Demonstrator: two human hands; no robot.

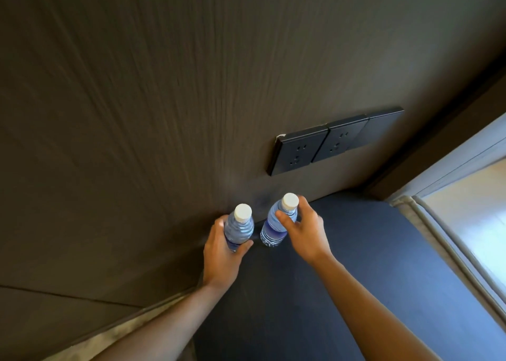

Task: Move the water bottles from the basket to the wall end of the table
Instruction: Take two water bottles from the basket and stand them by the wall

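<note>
Two clear water bottles with white caps and blue labels stand upright at the wall end of the dark table (342, 251). My left hand (219, 254) is wrapped around the left bottle (240, 228), close to the table's left corner. My right hand (304, 230) holds the upper part of the right bottle (273, 225) with fingers curled round its shoulder; that bottle's base rests on the table against the wall. The basket is out of view.
A dark wood-grain wall (164, 100) rises directly behind the bottles. Three black wall sockets (328, 141) sit just above the table to the right. A bright window with a pale frame (451, 223) runs along the table's right side.
</note>
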